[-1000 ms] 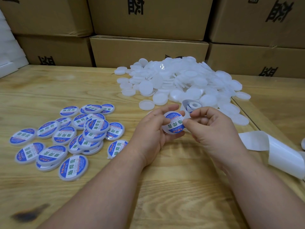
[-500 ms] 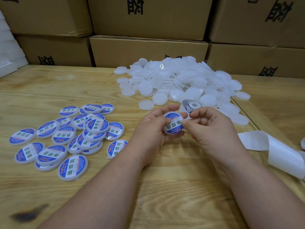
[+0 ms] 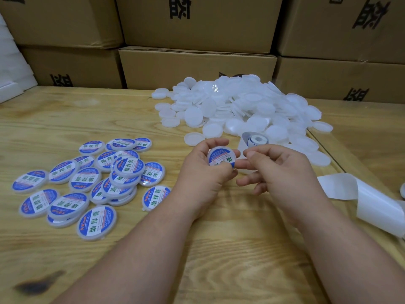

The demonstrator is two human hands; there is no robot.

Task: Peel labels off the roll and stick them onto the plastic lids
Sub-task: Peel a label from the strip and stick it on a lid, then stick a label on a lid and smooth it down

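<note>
Labelled lid (image 3: 221, 158), pinched by left hand (image 3: 205, 172); right hand (image 3: 278, 172) loosely curled, empty.
Likely light, stiff, slick; hold by rim.

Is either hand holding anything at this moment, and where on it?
The left hand holds a labelled lid by its rim, fingers above and thumb below. The right hand holds nothing, its fingertips just beside the lid.

Blue-and-white round labels with green characters and an orange-red band cover the translucent white labelled lids (image 3: 87, 183), the heap of bare lids (image 3: 241, 108) is milky white, the backing strip (image 3: 361, 194) pale grey-white, the table (image 3: 219, 249) light streaked wood, the cardboard boxes (image 3: 197, 64) brown with black print.
</note>
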